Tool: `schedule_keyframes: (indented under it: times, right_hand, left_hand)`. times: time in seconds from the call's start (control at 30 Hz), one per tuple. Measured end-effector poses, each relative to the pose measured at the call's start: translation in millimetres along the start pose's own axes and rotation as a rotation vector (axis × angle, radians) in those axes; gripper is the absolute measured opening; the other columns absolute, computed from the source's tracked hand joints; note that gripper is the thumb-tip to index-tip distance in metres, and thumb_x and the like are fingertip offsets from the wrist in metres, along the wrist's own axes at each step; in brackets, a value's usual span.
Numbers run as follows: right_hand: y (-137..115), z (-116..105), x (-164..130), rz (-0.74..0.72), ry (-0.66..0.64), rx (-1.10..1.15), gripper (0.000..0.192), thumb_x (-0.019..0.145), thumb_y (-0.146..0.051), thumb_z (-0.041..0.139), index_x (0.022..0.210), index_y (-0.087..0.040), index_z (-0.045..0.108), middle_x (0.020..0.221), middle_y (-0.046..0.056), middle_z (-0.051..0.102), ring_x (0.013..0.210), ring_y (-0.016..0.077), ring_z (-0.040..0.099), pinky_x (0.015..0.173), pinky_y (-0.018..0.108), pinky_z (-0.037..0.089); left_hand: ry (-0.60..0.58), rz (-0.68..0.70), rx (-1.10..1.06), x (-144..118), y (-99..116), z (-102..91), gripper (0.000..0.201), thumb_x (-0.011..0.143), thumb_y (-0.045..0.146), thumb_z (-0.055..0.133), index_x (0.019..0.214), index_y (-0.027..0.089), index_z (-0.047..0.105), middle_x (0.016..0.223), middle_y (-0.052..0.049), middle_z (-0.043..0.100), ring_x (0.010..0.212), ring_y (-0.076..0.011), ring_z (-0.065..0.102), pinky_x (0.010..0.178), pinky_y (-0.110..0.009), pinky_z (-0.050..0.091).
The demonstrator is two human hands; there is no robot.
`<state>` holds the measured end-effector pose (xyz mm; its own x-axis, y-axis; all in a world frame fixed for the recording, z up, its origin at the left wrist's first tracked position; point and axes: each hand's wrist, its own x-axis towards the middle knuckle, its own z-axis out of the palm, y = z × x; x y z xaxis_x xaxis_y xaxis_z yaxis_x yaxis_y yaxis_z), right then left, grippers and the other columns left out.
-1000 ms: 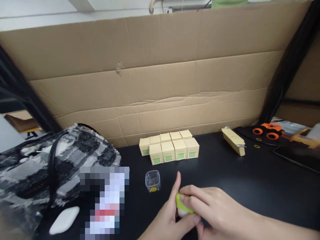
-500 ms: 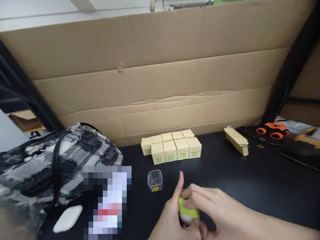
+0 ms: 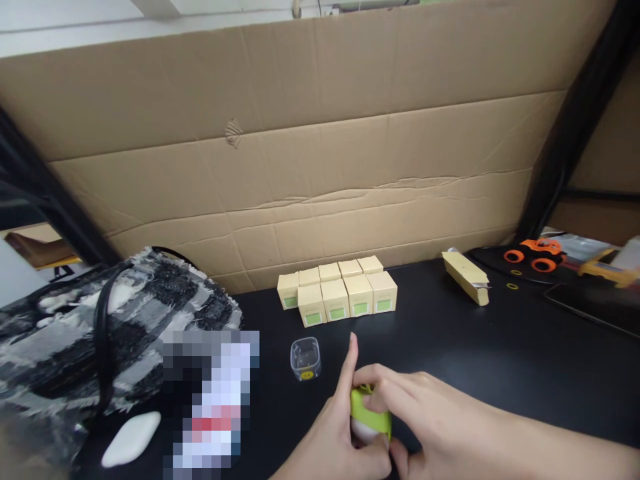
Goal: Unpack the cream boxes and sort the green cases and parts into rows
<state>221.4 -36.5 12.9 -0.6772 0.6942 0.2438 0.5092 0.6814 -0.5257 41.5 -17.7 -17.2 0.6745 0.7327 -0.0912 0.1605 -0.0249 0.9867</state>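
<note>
Gripping green-capped jar (image 3: 369,419), clear case (image 3: 305,358) nearby

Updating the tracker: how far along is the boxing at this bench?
Done: nine closed small boxes stand in two rows by the cardboard wall. In hand: left hand and right hand grip a green-and-white item. Left: clear case and long box lie untouched.

Nine small yellow boxes (image 3: 346,295); one clear plastic case (image 3: 305,358); two hands.

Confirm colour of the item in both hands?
Lime green item, whitish underneath, held between left hand and right hand; head view.
</note>
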Motion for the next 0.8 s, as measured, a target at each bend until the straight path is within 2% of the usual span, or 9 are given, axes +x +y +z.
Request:
schedule_keyframes:
  times: [0.07, 0.17, 0.3, 0.37, 0.43, 0.53, 0.6, 0.73, 0.8]
  right_hand:
    - [1, 0, 0, 0.009, -0.007, 0.059, 0.043, 0.058, -0.007, 0.05, 0.1, -0.018, 0.05, 0.118, 0.01, 0.059, 0.095, 0.0239, 0.065, 0.079, 0.032, 0.053]
    - [2, -4, 0, -0.027, -0.041, 0.081, 0.044, 0.058, -0.008, 0.054, 0.101, -0.019, 0.053, 0.108, 0.008, 0.063, 0.097, 0.0244, 0.062, 0.082, 0.033, 0.051]
    - [0, -13, 0, -0.086, -0.11, 0.043, 0.039, 0.058, -0.013, 0.06, 0.096, -0.022, 0.058, 0.103, 0.006, 0.063, 0.092, 0.0244, 0.062, 0.077, 0.032, 0.05]
    - [1, -18, 1, -0.106, -0.105, 0.071, 0.035, 0.058, -0.017, 0.063, 0.093, -0.022, 0.06, 0.1, 0.004, 0.063, 0.088, 0.0226, 0.062, 0.074, 0.03, 0.049]
    - [3, -22, 2, -0.127, -0.076, 0.123, 0.032, 0.059, -0.02, 0.067, 0.09, -0.022, 0.059, 0.094, 0.002, 0.063, 0.085, 0.0206, 0.06, 0.073, 0.028, 0.049]
    - [7, -29, 1, -0.12, -0.044, 0.245, 0.034, 0.06, -0.021, 0.074, 0.09, -0.021, 0.058, 0.092, 0.0, 0.064, 0.083, 0.0179, 0.059, 0.073, 0.027, 0.049]
    - [10, -32, -1, -0.05, -0.029, 0.361, 0.033, 0.064, -0.024, 0.077, 0.091, -0.021, 0.058, 0.095, 0.0, 0.062, 0.083, 0.0166, 0.059, 0.074, 0.026, 0.05]
    - [14, -38, -6, 0.074, 0.056, 0.523, 0.038, 0.067, -0.033, 0.08, 0.094, -0.021, 0.056, 0.098, 0.001, 0.058, 0.087, 0.0163, 0.058, 0.074, 0.026, 0.051]
    - [18, -43, -7, 0.05, 0.107, 0.464, 0.038, 0.068, -0.033, 0.08, 0.094, -0.021, 0.055, 0.099, 0.001, 0.056, 0.089, 0.0163, 0.056, 0.074, 0.026, 0.049]
  left_hand:
    - [0.006, -0.065, 0.014, -2, 1, -1.5, 0.114, 0.065, -0.005, 0.052, 0.143, 0.022, -0.027, 0.055, 0.014, 0.038, 0.045, -0.0048, 0.031, 0.042, -0.013, 0.025]
    - [-0.029, -0.095, -0.011, -3, -4, -4.3, 0.118, 0.066, 0.001, 0.059, 0.143, 0.024, -0.027, 0.058, 0.012, 0.042, 0.046, -0.0055, 0.034, 0.044, -0.015, 0.026]
    - [-0.168, -0.054, -0.09, 3, -18, -8.5, 0.122, 0.066, 0.019, 0.073, 0.146, 0.027, -0.018, 0.091, 0.0, 0.059, 0.063, -0.0112, 0.053, 0.059, -0.022, 0.039]
    - [-0.199, -0.046, -0.147, 6, -24, -8.8, 0.124, 0.066, 0.028, 0.076, 0.146, 0.025, -0.019, 0.106, -0.006, 0.059, 0.079, -0.0168, 0.059, 0.072, -0.028, 0.043]
    - [-0.228, -0.053, -0.221, 8, -26, -7.1, 0.129, 0.065, 0.032, 0.078, 0.144, 0.024, -0.024, 0.11, -0.007, 0.059, 0.086, -0.0195, 0.061, 0.08, -0.034, 0.043]
    - [-0.194, -0.055, -0.354, 9, -19, -2.7, 0.135, 0.063, 0.031, 0.079, 0.141, 0.022, -0.03, 0.116, -0.01, 0.059, 0.09, -0.02, 0.062, 0.086, -0.036, 0.041]
    - [-0.154, -0.051, -0.443, 9, -8, -1.9, 0.139, 0.059, 0.027, 0.081, 0.141, 0.021, -0.032, 0.123, -0.012, 0.057, 0.094, -0.0196, 0.062, 0.089, -0.035, 0.04]
    - [-0.17, -0.14, -0.394, 12, 19, -7.1, 0.137, 0.058, 0.014, 0.076, 0.139, 0.029, -0.034, 0.128, -0.015, 0.056, 0.068, -0.0112, 0.061, 0.07, -0.028, 0.043]
    - [-0.161, -0.129, -0.333, 18, 27, -9.5, 0.131, 0.06, 0.01, 0.068, 0.138, 0.025, -0.035, 0.113, -0.011, 0.064, 0.058, -0.0084, 0.056, 0.061, -0.025, 0.041]
